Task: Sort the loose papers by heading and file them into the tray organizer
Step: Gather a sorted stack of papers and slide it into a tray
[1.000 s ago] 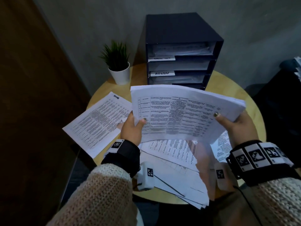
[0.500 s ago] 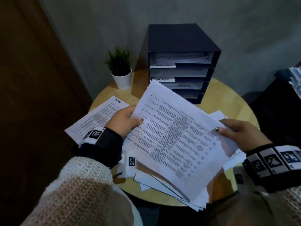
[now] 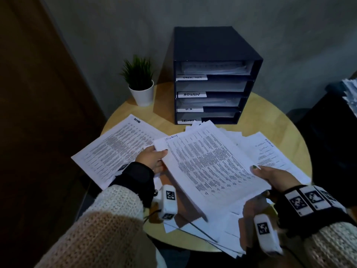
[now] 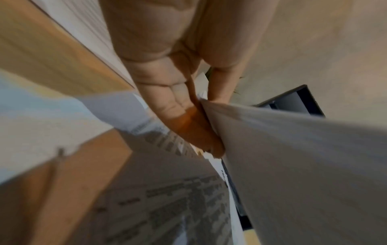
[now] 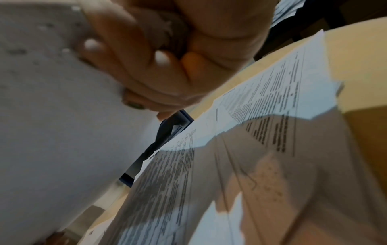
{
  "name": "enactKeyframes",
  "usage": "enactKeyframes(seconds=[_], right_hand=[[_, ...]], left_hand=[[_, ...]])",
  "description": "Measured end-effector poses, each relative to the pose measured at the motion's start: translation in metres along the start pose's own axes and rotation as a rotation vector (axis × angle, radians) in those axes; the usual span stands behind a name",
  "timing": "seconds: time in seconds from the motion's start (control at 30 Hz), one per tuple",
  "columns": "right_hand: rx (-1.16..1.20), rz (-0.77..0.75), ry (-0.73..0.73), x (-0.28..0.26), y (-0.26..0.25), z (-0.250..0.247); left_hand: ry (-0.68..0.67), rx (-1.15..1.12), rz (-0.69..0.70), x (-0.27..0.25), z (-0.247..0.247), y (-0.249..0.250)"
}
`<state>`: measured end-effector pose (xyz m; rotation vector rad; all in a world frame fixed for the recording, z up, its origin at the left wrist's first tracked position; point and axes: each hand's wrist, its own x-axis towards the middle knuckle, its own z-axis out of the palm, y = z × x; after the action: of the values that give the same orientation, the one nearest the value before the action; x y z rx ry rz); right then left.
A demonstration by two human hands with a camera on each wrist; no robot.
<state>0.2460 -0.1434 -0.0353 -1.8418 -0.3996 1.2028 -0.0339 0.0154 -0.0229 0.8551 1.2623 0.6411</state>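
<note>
Both hands hold one printed sheet point(image 3: 210, 167) above the round wooden counter point(image 3: 274, 115). The left hand point(image 3: 152, 160) pinches the sheet's near-left edge; in the left wrist view the thumb point(image 4: 222, 82) lies on top and the fingers point(image 4: 188, 126) lie beneath the paper. The right hand point(image 3: 274, 176) grips the opposite edge, thumb on the printed face; the right wrist view shows its fingers point(image 5: 146, 69) curled under the sheet. The sheet is tilted, and a handwritten heading sits at its corner just beyond the left hand; the word is too faint to read.

Beneath the held sheet and between the two hands lies a loose pile of papers point(image 3: 218, 229), fanned out and overhanging the counter's near edge. A sheet headed ADMIN point(image 3: 114, 151) lies flat just outboard of the left hand. A second sheet headed ADMIN point(image 3: 270, 151) lies just beyond the right hand.

The tray organizer point(image 3: 214, 74) stands upright past the far edge of the held sheet, well beyond both hands. It is dark and has four stacked slots, each with a white label strip; one label reads ADMIN point(image 3: 191, 94), while the rest are not legible. Papers are visible in the slots.

A small potted plant point(image 3: 141, 82) in a white pot stands beyond the left hand, beside the organizer.
</note>
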Motion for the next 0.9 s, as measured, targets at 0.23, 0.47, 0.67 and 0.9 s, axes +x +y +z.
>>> enactKeyframes(seconds=[0.23,0.47,0.67,0.9], right_hand=[[0.249,0.077,0.139,0.036,-0.005,0.013],[0.273,0.001,0.170,0.084,-0.038,0.029],[0.320,0.038,0.004,0.114,-0.065,0.041],[0.213,0.181,-0.092,0.129,-0.073,0.032]], left_hand=[[-0.171,0.117,-0.038,0.024,0.052,0.013],[-0.195,0.096,-0.143,0.072,0.067,0.010],[-0.166,0.149,-0.241,0.104,0.064,0.019],[-0.064,0.184,-0.133,0.134,0.082,0.030]])
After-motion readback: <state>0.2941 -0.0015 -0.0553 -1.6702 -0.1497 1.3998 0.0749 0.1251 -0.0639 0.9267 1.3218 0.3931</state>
